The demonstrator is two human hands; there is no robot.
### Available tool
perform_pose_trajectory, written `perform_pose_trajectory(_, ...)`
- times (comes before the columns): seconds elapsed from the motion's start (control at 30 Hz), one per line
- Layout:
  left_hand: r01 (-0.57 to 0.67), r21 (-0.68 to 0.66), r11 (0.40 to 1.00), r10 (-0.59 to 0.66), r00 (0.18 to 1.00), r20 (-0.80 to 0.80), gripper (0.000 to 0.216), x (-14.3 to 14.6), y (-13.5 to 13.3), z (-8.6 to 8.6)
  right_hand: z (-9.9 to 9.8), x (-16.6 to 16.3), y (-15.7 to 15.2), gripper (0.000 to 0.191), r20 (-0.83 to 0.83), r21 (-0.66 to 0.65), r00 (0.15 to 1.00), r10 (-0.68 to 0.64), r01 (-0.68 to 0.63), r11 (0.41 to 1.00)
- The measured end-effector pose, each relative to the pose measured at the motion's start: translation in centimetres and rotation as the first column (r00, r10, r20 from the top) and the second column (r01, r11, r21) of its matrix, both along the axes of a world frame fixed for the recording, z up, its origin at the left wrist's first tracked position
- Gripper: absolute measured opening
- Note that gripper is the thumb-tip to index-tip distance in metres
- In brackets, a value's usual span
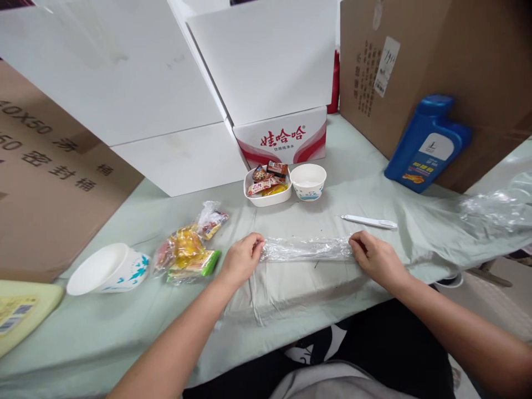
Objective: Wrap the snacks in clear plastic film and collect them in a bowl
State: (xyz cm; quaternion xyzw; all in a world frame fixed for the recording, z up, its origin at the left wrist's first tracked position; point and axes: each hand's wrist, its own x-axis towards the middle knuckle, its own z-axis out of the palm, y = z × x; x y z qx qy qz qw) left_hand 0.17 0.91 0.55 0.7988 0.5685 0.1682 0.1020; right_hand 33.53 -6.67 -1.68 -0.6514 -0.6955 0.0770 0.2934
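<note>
A clear plastic bag (306, 249), rolled or folded into a long strip, lies flat on the pale green cloth (291, 293). My left hand (241, 259) pinches its left end and my right hand (374, 256) pinches its right end. Both hands rest on the cloth near the table's front edge. To the left of my left hand lies a clear bag of snack packets (189, 249).
A white pen-like tool (369, 222) lies behind my right hand. A white dish of snacks (268, 199) and a paper bowl (308, 182) stand mid-table. A tipped paper bowl (108, 269) lies left. Blue jug (428, 144), cardboard boxes (432, 50) and white boxes (266, 61) line the back.
</note>
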Motion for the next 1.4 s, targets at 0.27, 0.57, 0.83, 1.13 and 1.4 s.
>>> perform_pose_trajectory(0.27, -0.037, 0.090, 0.995, 0.053, 0.983, -0.176, 0.017, 0.9, 0.3, -1.4, -0.4, -0.7, 1.7, 0.021, 0.242, -0.029, 0.959, -0.147, 0.158, 0.987)
perform_pose_trajectory(0.57, -0.090, 0.121, 0.989, 0.108, 0.983, -0.150, 0.018, 1.5, -0.1, 0.5, 0.2, -0.7, 1.7, 0.019, 0.379, 0.166, 0.909, -0.176, 0.120, 0.979)
perform_pose_trajectory(0.83, 0.252, 0.394, 0.884, -0.206, 0.966, -0.157, 0.021, 5.9, -4.7, 0.1, 1.0, -4.6, 0.3, 0.055, 0.386, 0.206, 0.876, 0.288, -0.386, 0.899)
perform_pose_trajectory(1.13, 0.174, 0.359, 0.917, -0.061, 0.951, -0.304, 0.035, 2.9, -4.5, -3.1, -1.1, -0.5, -2.2, 0.078, 0.445, -0.074, 0.849, 0.286, -0.283, 0.956)
perform_pose_trajectory(1.4, 0.314, 0.236, 0.920, -0.252, 0.932, -0.259, 0.040, 5.4, -2.2, -2.4, -0.6, 1.7, -7.7, 0.024, 0.317, 0.286, 0.885, 0.340, -0.431, 0.856)
